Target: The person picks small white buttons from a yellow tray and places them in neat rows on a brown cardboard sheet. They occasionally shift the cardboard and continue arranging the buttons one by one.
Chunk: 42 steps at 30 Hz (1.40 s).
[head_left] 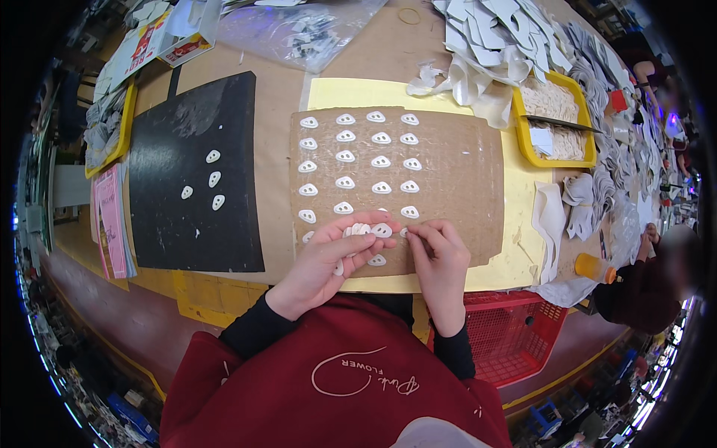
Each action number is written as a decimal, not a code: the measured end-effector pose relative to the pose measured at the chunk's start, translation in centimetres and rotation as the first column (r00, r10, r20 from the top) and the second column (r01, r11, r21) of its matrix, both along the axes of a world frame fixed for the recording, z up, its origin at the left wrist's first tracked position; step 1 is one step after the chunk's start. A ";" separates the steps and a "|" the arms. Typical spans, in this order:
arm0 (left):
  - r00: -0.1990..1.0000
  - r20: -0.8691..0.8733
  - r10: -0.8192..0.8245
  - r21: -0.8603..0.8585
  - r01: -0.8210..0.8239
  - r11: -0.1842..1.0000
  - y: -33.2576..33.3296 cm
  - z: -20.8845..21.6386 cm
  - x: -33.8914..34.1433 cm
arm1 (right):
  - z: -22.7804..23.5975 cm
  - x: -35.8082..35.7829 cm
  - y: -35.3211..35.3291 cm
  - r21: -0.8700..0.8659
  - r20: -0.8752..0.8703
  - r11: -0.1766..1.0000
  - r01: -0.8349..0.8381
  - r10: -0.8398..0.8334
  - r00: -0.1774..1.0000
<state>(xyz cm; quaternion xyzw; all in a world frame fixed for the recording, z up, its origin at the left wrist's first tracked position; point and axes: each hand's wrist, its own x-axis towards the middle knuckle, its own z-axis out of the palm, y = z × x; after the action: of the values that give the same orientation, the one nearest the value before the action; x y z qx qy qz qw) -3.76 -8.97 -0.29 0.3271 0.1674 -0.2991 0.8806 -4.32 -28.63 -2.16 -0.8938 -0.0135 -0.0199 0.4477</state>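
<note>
My left hand (317, 261) is cupped around several small white rounded-triangle pieces (381, 230) with two holes each, held under the thumb. With fingertips pinched together, my right hand (444, 261) holds one such white piece (404, 232) at the surface of a brown cardboard sheet (463, 187). Rows of matching white pieces (381, 161) lie spaced out across the left and middle of that sheet. My hands cover part of its lowest rows. Left of the cardboard, a few more white pieces (214, 179) rest on a black board (172, 216).
Under the cardboard lies a yellow sheet (523, 246). A yellow tray (590, 153) of pale pieces stands at right, near heaped grey-white cut material (508, 30). A red basket (515, 343) sits below the table edge. A clear plastic bag (299, 33) lies behind; another person (650, 287) is at far right.
</note>
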 end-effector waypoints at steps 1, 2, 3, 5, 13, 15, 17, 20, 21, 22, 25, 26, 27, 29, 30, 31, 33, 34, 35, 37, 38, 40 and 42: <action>1.000 -0.027 0.009 -0.017 -0.009 1.000 -0.1 0.1 0.0 | -0.1 0.0 -0.1 -0.018 0.007 1.000 -0.010 0.010 1.000; 1.000 -0.029 0.004 0.002 -0.004 1.000 -0.2 0.0 0.0 | 0.0 0.0 -0.1 0.011 -0.015 1.000 0.000 0.000 1.000; 1.000 -0.031 -0.001 0.021 0.002 1.000 -0.3 -0.1 -0.2 | 0.2 0.0 -0.1 0.039 -0.036 0.999 0.011 -0.010 0.999; 1.000 -0.014 -0.024 0.062 0.025 0.998 -0.5 -0.3 -0.5 | 0.9 0.0 -0.2 0.092 -0.065 0.995 0.029 -0.023 0.998; 0.995 0.024 -0.096 0.162 0.091 0.983 -1.2 -1.6 -1.3 | 3.3 -0.5 -0.6 0.325 -0.096 0.930 -0.173 0.214 0.972; 0.992 -0.017 -0.123 0.046 0.124 0.991 -1.1 -1.6 -1.2 | 2.9 -0.7 -0.8 0.383 -0.135 0.913 -0.141 0.206 0.969; 0.983 -0.059 -0.171 -0.050 0.169 0.984 -0.7 -1.8 -1.1 | 3.0 -0.6 -0.8 0.428 -0.167 0.892 -0.142 0.233 0.958; 0.959 -0.100 -0.266 -0.108 0.255 0.961 -0.3 -2.1 -1.0 | 3.7 -0.3 -0.9 0.467 -0.189 0.863 -0.192 0.309 0.932; 0.951 -0.099 -0.292 -0.090 0.284 0.955 -0.3 -1.9 -0.9 | 3.7 -0.3 -1.2 0.471 -0.188 0.858 -0.207 0.326 0.926; 0.943 -0.098 -0.318 -0.072 0.312 0.947 -0.3 -1.7 -0.9 | 3.6 -0.3 -1.5 0.475 -0.188 0.852 -0.222 0.344 0.920; 0.933 -0.021 -0.360 0.086 0.360 0.929 0.1 -0.7 -0.9 | 3.3 -0.5 -2.6 0.571 -0.112 0.799 -0.190 0.305 0.946; 0.948 -0.042 -0.314 0.088 0.317 0.944 0.5 -0.4 -0.9 | 3.4 -0.6 -3.3 0.541 -0.194 0.836 -0.095 0.234 0.953; 0.962 -0.063 -0.267 0.090 0.272 0.958 1.2 -0.1 -0.9 | 3.6 -0.5 -4.1 0.503 -0.273 0.865 -0.001 0.160 0.948; 0.981 -0.103 -0.162 0.092 0.172 0.981 1.9 0.8 -0.4 | 3.6 -0.5 -4.5 0.365 -0.293 0.931 0.010 0.105 0.950; 0.988 -0.119 -0.099 0.094 0.110 0.989 2.1 1.5 0.1 | 3.3 -0.1 -4.4 0.267 -0.238 0.961 -0.073 0.139 0.961; 0.990 -0.135 -0.034 0.097 0.048 0.994 2.4 1.7 0.3 | 3.1 0.2 -4.1 0.161 -0.187 0.975 -0.151 0.181 0.966; 0.992 -0.096 -0.080 0.080 0.087 0.993 3.2 1.4 0.4 | 2.6 0.0 -3.6 0.124 -0.174 0.960 -0.253 0.272 0.946; 0.990 -0.100 -0.098 0.105 0.108 0.989 3.3 1.5 0.3 | 2.3 -0.1 -3.4 0.076 -0.141 0.948 -0.308 0.316 0.938; 0.988 -0.102 -0.111 0.129 0.124 0.984 3.4 1.5 0.3 | 2.1 -0.1 -3.1 0.026 -0.109 0.931 -0.364 0.364 0.925; 0.982 -0.120 -0.149 0.127 0.164 0.978 3.6 0.8 -0.2 | 1.8 -0.1 -2.9 -0.038 -0.100 0.921 -0.389 0.383 0.918; 0.977 -0.130 -0.169 0.126 0.185 0.975 3.6 0.5 -0.5 | 1.7 -0.2 -2.7 -0.068 -0.097 0.914 -0.399 0.392 0.915; 0.979 -0.127 -0.162 0.154 0.181 0.971 3.3 0.0 -1.1 | 1.6 -0.3 -2.4 -0.123 -0.073 0.921 -0.371 0.364 0.928; 0.981 -0.112 -0.158 0.170 0.176 0.970 2.8 -0.3 -1.4 | 1.5 -0.4 -2.1 -0.133 -0.057 0.936 -0.325 0.320 0.946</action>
<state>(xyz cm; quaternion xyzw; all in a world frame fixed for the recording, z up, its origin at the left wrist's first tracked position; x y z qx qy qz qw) -5.20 -6.16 -0.59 0.4030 0.2082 -0.3716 0.8100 -4.71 -30.71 -0.64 -0.9091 -0.1533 0.0701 0.3809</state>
